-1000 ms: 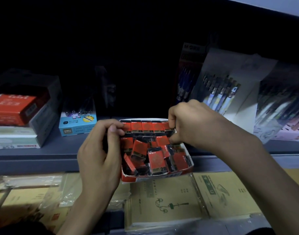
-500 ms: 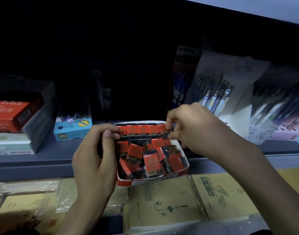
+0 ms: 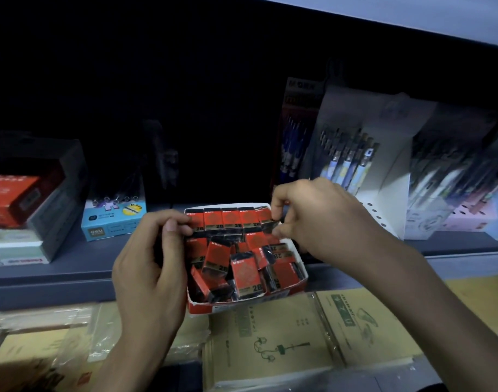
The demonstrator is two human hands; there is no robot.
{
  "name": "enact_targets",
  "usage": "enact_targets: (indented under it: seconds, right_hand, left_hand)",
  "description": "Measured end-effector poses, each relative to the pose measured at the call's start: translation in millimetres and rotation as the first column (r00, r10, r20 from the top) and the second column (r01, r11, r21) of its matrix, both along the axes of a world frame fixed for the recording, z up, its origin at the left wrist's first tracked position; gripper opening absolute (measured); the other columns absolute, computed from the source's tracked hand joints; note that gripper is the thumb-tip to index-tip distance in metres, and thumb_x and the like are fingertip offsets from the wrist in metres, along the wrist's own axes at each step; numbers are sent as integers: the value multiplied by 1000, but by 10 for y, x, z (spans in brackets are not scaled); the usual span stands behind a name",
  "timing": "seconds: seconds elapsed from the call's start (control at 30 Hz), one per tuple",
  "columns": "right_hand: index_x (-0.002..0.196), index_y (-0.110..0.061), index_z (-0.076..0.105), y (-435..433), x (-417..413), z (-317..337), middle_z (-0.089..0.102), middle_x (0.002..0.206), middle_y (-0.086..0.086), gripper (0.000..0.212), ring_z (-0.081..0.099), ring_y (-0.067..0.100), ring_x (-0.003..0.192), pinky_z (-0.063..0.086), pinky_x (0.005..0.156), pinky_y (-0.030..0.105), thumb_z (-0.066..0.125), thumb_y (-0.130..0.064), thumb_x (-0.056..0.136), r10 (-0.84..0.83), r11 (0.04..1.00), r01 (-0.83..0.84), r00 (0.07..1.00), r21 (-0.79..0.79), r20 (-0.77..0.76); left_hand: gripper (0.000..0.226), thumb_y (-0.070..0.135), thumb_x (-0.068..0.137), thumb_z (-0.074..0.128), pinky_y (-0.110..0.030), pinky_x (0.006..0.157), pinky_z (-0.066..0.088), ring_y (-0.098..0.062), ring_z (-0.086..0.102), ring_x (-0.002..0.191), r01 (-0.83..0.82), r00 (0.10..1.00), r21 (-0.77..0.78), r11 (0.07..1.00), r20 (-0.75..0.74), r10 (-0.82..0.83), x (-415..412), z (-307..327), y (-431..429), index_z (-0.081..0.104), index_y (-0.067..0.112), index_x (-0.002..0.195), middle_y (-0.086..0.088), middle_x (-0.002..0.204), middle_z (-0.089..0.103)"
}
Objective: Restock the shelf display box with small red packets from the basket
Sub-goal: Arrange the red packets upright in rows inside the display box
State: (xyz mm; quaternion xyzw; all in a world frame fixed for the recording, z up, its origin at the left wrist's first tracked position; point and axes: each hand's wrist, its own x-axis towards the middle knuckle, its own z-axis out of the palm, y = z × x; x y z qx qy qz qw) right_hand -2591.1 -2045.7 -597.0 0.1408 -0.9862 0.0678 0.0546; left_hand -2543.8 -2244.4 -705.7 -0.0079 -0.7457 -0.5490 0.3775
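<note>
I see the small red packets point(image 3: 246, 274) sitting in the red and white box point(image 3: 242, 305) at the front edge of the grey shelf point(image 3: 58, 275). Many of them have "2B" in gold. The back row point(image 3: 228, 219) stands up straight, and the ones in front lie jumbled. My left hand point(image 3: 148, 267) grips the left side of the box with curled fingers, thumb on the first packet of the row. My right hand point(image 3: 324, 219) pinches the end packet point(image 3: 266, 219) at the right of that row between thumb and finger. To the left stands a blue box point(image 3: 112, 224) that says "deli". The writing on the pen packs point(image 3: 352, 162) is too dim to read. A second ago my right hand was a tighter fist, lower over that corner; my left hand has stayed put.
</note>
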Motion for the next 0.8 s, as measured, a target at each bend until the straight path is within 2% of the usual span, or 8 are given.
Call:
enact_targets:
  seconds: [0.1,0.23,0.3,0.4,0.5,0.6,0.73,0.8]
  right_hand:
    - [80,-23,61,-44,0,139,67,77,-9,31,64,16,78,53,70,32,89,-34,76,38,995,-45,996,88,82]
    - [73,-18,62,-140,-85,271,64,66,-8,35,61,10,67,43,55,28,94,-30,66,127,966,-157,980,205,154]
    - [71,-17,63,-190,-108,265,61,65,-7,31,56,10,62,40,51,27,92,-27,67,160,936,-206,971,285,177]
    - [69,-16,62,-215,-115,237,56,65,-4,26,53,14,60,46,52,31,86,-25,69,205,899,-254,964,358,169]
    - [69,-16,63,-164,-132,228,61,66,-4,24,59,15,64,53,55,35,85,-25,70,205,909,-247,966,334,155]
    - [73,-18,61,-120,-131,163,61,68,-5,24,59,13,66,43,50,30,84,-23,74,168,947,-195,978,256,121]
    - [91,-19,48,-131,-114,-4,57,70,2,35,57,24,66,48,54,38,80,-18,77,141,979,-134,990,152,-31]
    - [102,-19,50,-123,-128,-70,56,67,1,38,58,25,67,53,58,40,81,-20,80,149,981,-136,985,135,-86]
  left_hand:
    - [23,30,107,42,-54,69,53,-15,65,82,-1,1000,6,1000,6,1,6,0,2,64,30,98,9,90,68]
    - [23,32,107,42,-53,69,52,-15,65,83,3,1000,12,1000,7,-4,-3,-1,2,63,30,98,9,91,68]
    - [23,33,106,42,-52,71,52,-14,65,85,6,1000,20,1000,14,-6,-6,-1,2,64,30,99,10,91,67]
    - [24,32,106,42,-52,71,53,-14,66,86,5,1000,19,1000,27,-5,-7,0,4,64,31,99,9,91,68]
    - [23,31,106,42,-53,70,53,-15,66,84,3,999,23,1000,34,-4,-3,-3,-7,64,31,99,8,91,68]
    - [23,32,106,42,-52,68,53,-15,66,82,-2,999,22,1000,37,1,5,3,-4,64,33,99,9,90,68]
    - [23,31,106,42,-49,67,53,-14,66,82,-21,999,10,1000,44,20,6,19,11,64,34,98,10,90,68]
    - [23,31,106,42,-49,68,53,-15,66,82,-25,999,18,1000,46,24,5,20,12,64,32,99,9,90,69]
